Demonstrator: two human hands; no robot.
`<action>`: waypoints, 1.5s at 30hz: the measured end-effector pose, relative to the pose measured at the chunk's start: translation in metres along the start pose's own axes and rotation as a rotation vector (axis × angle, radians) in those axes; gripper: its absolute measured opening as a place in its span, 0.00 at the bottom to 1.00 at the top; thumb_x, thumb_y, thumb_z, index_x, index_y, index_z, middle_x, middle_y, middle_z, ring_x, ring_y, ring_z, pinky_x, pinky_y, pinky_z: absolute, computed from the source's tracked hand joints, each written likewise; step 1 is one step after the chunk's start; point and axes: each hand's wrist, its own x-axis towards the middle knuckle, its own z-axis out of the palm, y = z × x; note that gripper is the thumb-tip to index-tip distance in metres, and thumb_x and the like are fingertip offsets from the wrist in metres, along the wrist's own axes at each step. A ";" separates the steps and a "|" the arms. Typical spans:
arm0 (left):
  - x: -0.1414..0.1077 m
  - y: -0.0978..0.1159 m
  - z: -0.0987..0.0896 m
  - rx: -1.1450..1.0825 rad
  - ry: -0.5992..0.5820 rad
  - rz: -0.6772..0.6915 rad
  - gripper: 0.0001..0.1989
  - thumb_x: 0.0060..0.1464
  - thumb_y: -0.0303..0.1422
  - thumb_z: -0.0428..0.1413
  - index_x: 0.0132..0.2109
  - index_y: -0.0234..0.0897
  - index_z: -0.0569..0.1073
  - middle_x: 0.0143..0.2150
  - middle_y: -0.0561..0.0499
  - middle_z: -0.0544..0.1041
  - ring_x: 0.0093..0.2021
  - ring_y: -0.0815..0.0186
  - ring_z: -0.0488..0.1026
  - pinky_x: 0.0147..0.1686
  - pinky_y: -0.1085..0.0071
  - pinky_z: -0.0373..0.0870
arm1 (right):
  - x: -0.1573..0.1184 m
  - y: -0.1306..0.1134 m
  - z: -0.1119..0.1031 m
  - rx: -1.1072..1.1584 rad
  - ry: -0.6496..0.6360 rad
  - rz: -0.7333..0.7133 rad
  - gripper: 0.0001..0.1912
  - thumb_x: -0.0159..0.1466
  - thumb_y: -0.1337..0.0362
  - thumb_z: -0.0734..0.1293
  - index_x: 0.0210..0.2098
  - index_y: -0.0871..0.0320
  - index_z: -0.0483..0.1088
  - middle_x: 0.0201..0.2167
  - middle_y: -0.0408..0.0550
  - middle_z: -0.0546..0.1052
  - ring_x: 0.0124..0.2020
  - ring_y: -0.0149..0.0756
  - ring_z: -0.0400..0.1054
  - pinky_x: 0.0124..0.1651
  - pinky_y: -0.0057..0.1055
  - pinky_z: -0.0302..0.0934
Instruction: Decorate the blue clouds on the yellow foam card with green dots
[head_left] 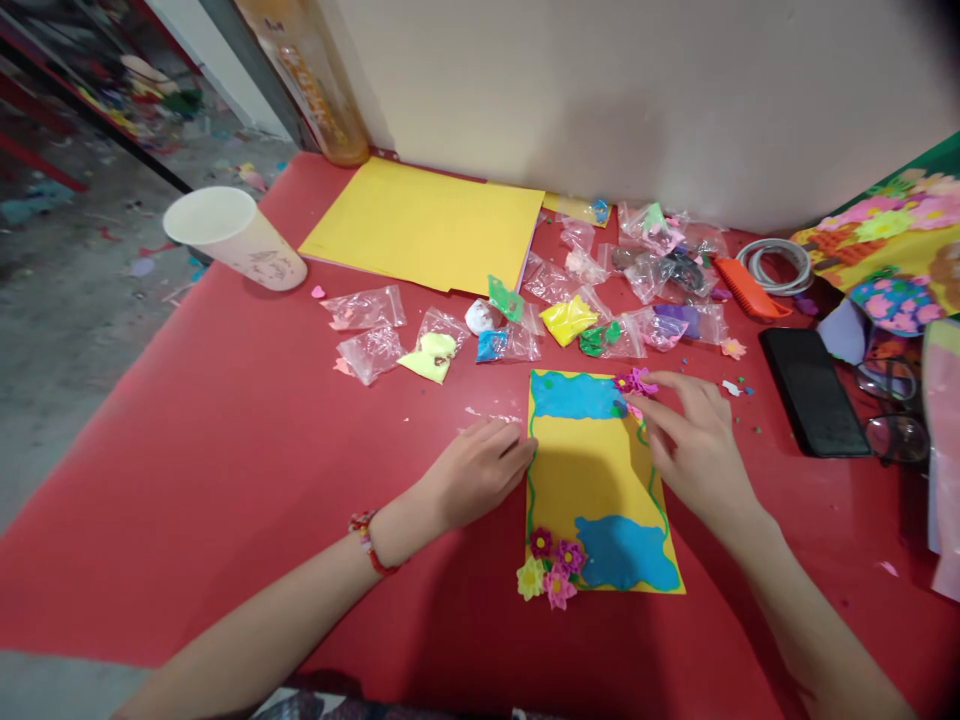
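A yellow card (585, 465) lies flat on the red table, with blue patches at top and bottom and a wavy green line along its edges. Several clay-like flowers (557, 570) in pink, magenta and pale yellow cluster at its lower left corner. My left hand (484, 470) rests flat, fingers loosely bent, with its fingertips at the card's left edge. At the upper right corner, the thumb and index finger of my right hand (694, 440) close about a magenta flower (636, 381). Its fingertips partly cover a lighter pink piece there.
Several small bags of coloured clay (570, 320) lie beyond the card. A yellow sheet (427, 225), paper cup (236, 238) and bottle (319, 90) are at the back left. To the right are a phone (812, 392), glasses (896, 435), orange comb (750, 288) and coiled cable (776, 267).
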 end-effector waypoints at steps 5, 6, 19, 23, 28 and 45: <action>0.000 0.000 -0.002 -0.010 -0.018 0.006 0.18 0.66 0.29 0.37 0.37 0.32 0.71 0.26 0.50 0.67 0.26 0.66 0.61 0.27 0.70 0.57 | -0.012 -0.009 0.001 -0.151 -0.062 -0.052 0.21 0.55 0.79 0.58 0.44 0.60 0.73 0.47 0.58 0.72 0.47 0.47 0.62 0.40 0.40 0.57; 0.000 0.000 -0.002 -0.011 -0.019 0.005 0.18 0.66 0.29 0.38 0.37 0.32 0.71 0.26 0.50 0.67 0.26 0.66 0.61 0.27 0.70 0.57 | -0.013 -0.010 0.002 -0.175 -0.078 -0.047 0.22 0.55 0.80 0.58 0.45 0.60 0.72 0.47 0.58 0.72 0.48 0.47 0.62 0.40 0.40 0.57; 0.001 0.000 -0.002 -0.019 -0.014 -0.005 0.19 0.66 0.29 0.38 0.36 0.32 0.71 0.25 0.50 0.67 0.26 0.66 0.61 0.27 0.70 0.57 | -0.017 -0.012 0.009 -0.158 -0.100 0.001 0.24 0.56 0.78 0.59 0.48 0.55 0.70 0.51 0.55 0.70 0.49 0.45 0.59 0.42 0.39 0.54; 0.001 0.000 -0.002 -0.011 -0.006 -0.002 0.18 0.66 0.29 0.38 0.36 0.32 0.71 0.25 0.50 0.67 0.26 0.66 0.61 0.27 0.70 0.58 | -0.019 -0.012 0.009 -0.185 -0.073 0.042 0.27 0.53 0.79 0.59 0.49 0.54 0.69 0.51 0.55 0.70 0.49 0.45 0.59 0.41 0.38 0.54; 0.001 0.001 -0.002 -0.010 -0.016 -0.008 0.19 0.66 0.29 0.37 0.36 0.32 0.71 0.25 0.50 0.67 0.26 0.66 0.61 0.27 0.70 0.57 | -0.021 -0.010 0.009 -0.172 -0.108 0.057 0.28 0.52 0.79 0.59 0.49 0.53 0.70 0.53 0.54 0.69 0.48 0.46 0.59 0.40 0.39 0.54; 0.006 0.015 -0.004 0.072 0.007 0.058 0.13 0.65 0.29 0.41 0.46 0.32 0.68 0.30 0.49 0.69 0.28 0.65 0.62 0.29 0.69 0.57 | -0.024 -0.012 0.010 -0.157 -0.070 0.100 0.24 0.56 0.77 0.59 0.47 0.52 0.72 0.54 0.55 0.68 0.46 0.46 0.59 0.38 0.39 0.52</action>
